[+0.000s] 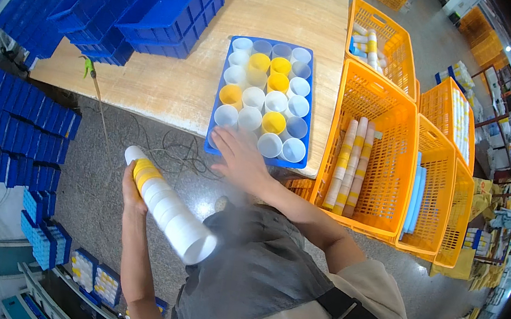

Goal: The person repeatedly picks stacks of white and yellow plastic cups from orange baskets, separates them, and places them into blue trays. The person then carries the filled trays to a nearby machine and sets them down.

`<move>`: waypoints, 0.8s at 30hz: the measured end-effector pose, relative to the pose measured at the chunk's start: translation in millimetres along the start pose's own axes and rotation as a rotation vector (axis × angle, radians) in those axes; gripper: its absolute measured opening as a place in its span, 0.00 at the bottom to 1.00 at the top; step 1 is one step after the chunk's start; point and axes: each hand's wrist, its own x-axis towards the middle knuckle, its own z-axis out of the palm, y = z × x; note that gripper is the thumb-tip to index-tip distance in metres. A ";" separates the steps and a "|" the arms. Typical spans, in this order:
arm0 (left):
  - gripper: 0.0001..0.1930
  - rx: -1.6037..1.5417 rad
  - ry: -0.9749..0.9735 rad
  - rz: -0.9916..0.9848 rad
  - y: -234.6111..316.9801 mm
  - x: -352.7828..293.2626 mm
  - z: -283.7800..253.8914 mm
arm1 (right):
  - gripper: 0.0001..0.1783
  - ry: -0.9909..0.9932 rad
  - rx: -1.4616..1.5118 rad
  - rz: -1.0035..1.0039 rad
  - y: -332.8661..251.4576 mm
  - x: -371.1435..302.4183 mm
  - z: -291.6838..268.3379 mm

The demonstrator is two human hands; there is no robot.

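A long stack of nested cups (169, 206), white with a yellow section, lies slanted in my left hand (131, 186), whose fingers wrap round its upper part. The wide open mouth of the stack faces down to the right. My right hand (239, 161) is over the near left corner of a blue tray (223, 67), fingers stretched out and thumb apart. It is nearest to a cup at that corner and partly covers the front row; blur hides whether it touches the cup. White and yellow cups (273, 123) stand upright in rows in the tray, mouths up.
The tray rests on a wooden table (175, 87). Blue bins (171, 11) are stacked at its far left. Orange crates (368, 141) line the right, one holding long cup stacks (352, 164). More blue trays (7, 125) are piled at left; a cable (174, 153) lies on the floor.
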 end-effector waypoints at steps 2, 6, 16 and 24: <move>0.24 0.041 0.020 0.009 -13.1 15.1 -1.1 | 0.41 0.018 -0.114 -0.036 7.4 -3.7 -1.8; 0.21 0.065 0.080 0.073 -38.3 33.3 27.0 | 0.38 -0.294 0.004 0.119 17.0 -9.7 -16.4; 0.29 0.959 -0.321 -0.033 -126.6 20.5 101.0 | 0.54 -0.229 1.133 0.600 37.7 -117.7 -109.0; 0.22 0.116 -0.212 -0.247 -178.4 52.9 100.0 | 0.48 0.367 0.643 0.808 115.1 -156.3 -135.5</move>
